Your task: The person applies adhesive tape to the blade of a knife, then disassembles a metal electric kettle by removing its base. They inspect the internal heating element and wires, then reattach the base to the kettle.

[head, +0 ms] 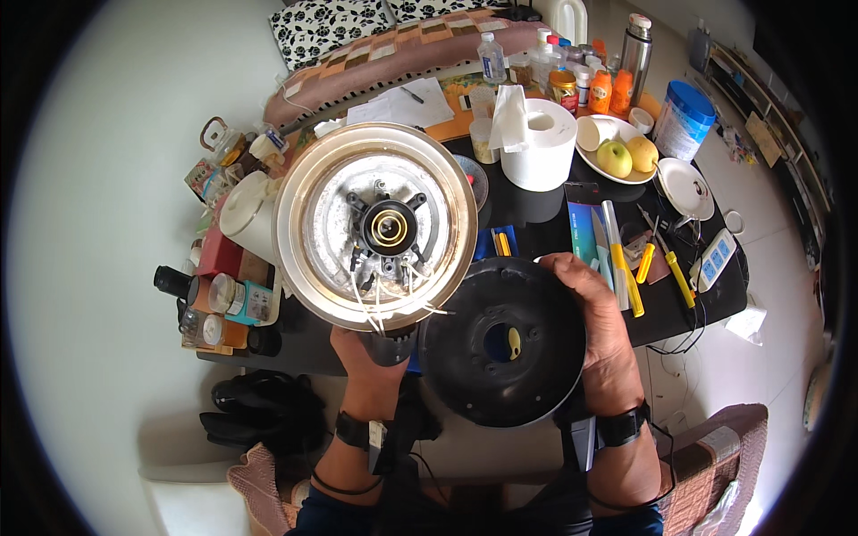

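Note:
My left hand point(371, 362) holds an electric kettle body point(288, 221) from below, at its black handle point(389, 348). The kettle's metal underside faces me, with a round black connector point(389, 228) at its centre and several white wires point(379, 295) hanging towards the lower rim. The kettle hides most of my left fingers. My right hand point(590, 301) grips the right edge of a round black plastic base cover point(462, 355), thumb on its upper rim. The cover has a hole in its middle and lies apart from the connector, partly behind the kettle's lower right rim.
On the black table point(720, 305) lie yellow-handled cutters point(627, 268), a screwdriver point(680, 279) and a power strip point(714, 260). Behind them stand a toilet paper roll point(539, 151), a fruit plate point(623, 175) and several bottles. Jars point(224, 293) crowd the left side; cables hang at the right edge.

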A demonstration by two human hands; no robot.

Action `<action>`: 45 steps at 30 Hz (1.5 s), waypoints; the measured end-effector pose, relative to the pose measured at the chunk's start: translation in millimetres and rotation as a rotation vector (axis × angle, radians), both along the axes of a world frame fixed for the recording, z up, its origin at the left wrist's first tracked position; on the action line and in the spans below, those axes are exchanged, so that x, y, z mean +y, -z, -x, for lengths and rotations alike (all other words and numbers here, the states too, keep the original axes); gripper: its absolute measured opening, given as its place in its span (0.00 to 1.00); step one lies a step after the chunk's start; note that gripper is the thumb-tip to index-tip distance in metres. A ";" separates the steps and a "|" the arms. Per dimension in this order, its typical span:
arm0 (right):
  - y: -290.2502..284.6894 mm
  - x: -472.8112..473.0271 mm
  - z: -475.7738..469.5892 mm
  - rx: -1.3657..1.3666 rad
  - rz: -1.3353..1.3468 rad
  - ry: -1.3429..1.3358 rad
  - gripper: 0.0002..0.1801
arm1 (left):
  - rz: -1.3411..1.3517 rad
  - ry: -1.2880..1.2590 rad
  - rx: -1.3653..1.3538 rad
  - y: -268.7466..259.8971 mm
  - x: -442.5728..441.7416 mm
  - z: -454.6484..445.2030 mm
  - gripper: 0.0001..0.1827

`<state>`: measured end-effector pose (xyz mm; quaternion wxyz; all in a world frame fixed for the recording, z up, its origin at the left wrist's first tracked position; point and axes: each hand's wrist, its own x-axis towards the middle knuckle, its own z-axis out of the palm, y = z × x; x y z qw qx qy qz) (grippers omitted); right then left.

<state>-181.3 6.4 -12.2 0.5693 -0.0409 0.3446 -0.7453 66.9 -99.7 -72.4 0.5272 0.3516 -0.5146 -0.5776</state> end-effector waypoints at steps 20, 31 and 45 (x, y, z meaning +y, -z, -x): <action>55.7 -5.3 -73.0 -0.466 0.092 -0.153 0.31 | -0.711 -0.183 0.671 -29.7 -16.1 1.8 0.12; 56.6 -2.3 -85.2 -0.449 0.275 -0.461 0.45 | -0.652 -0.190 0.693 -31.4 -18.6 -4.4 0.11; 52.0 5.5 -86.4 -0.438 0.347 -0.459 0.42 | -0.645 -0.071 0.874 -17.2 -28.0 -25.8 0.18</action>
